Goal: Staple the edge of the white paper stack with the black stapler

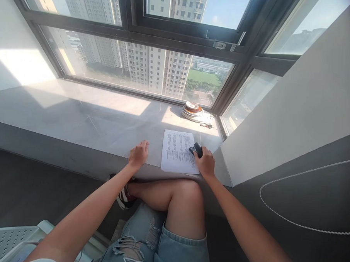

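A black stapler (196, 149) is in my right hand (207, 162), with the fingers wrapped round its rear end. Its front part lies over the right edge of a stack of printed white paper (178, 152). The paper rests flat on the grey window sill (111, 122), near the sill's front edge. To the left of the paper, my left hand (138, 154) rests by the sill edge, apart from the sheets. Its fingers are curled closed, and what they may hold is hidden.
Behind the paper, by the window, stands a stack of round plates or spools (192, 110), with keys (207, 125) beside it. A white beaded cord (265, 185) hangs at the right. A pale green plastic basket (9, 235) stands at the lower left.
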Demonstrator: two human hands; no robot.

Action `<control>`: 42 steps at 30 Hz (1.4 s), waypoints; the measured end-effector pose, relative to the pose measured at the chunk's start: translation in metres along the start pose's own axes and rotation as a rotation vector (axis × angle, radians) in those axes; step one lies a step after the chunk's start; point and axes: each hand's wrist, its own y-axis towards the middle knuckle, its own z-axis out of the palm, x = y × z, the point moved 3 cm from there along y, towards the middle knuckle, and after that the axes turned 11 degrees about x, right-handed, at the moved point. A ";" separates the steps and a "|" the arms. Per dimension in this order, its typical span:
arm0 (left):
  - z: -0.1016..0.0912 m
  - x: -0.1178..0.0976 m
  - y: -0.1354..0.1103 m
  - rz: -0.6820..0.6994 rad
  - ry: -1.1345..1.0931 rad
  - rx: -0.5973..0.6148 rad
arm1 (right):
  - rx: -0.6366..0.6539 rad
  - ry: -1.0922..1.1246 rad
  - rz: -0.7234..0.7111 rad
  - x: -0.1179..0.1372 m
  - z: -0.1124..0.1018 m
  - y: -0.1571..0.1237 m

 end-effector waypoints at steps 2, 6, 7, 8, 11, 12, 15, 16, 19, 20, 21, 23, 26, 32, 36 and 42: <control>-0.001 0.000 0.000 0.008 -0.003 -0.007 | 0.009 0.013 0.012 0.001 0.000 0.000; -0.001 0.004 0.001 0.017 -0.004 -0.018 | 0.001 0.028 0.017 0.004 0.000 0.001; 0.000 0.006 0.002 0.018 -0.003 -0.019 | -0.001 0.030 0.016 0.004 0.000 0.002; 0.001 0.007 0.003 0.020 -0.004 -0.020 | -0.003 0.033 0.015 0.004 0.000 0.002; 0.004 0.009 0.005 0.031 -0.014 -0.027 | -0.004 0.039 0.021 0.004 0.000 0.002; 0.005 0.010 0.005 0.032 -0.020 -0.031 | -0.006 0.039 0.022 0.005 0.000 0.002; 0.007 0.012 0.006 0.017 -0.054 -0.041 | -0.018 0.037 0.013 0.005 -0.001 0.002; 0.006 0.012 0.006 0.014 -0.074 -0.044 | -0.020 0.037 0.011 0.004 -0.001 0.002; 0.004 0.013 0.006 0.045 -0.220 -0.075 | -0.024 0.057 0.010 0.002 0.000 0.003; 0.003 0.012 0.006 0.071 -0.307 -0.088 | -0.027 0.067 0.009 0.001 0.000 0.003; 0.002 0.011 0.006 0.099 -0.396 -0.096 | -0.029 0.074 0.006 0.000 0.000 0.002; 0.002 0.003 0.008 0.155 -0.547 -0.089 | -0.033 0.070 0.004 -0.001 0.000 0.002; 0.006 -0.017 0.015 0.240 -0.653 -0.003 | -0.035 0.037 0.021 0.001 0.000 0.003; 0.021 -0.051 0.035 0.360 -0.837 0.193 | 0.039 0.030 0.041 0.031 0.008 0.014; 0.030 -0.052 0.043 0.362 -0.935 0.253 | -0.012 0.051 0.026 0.060 0.004 0.020; 0.030 -0.030 0.052 0.215 -1.146 0.066 | 0.007 0.198 -0.086 0.116 0.007 0.011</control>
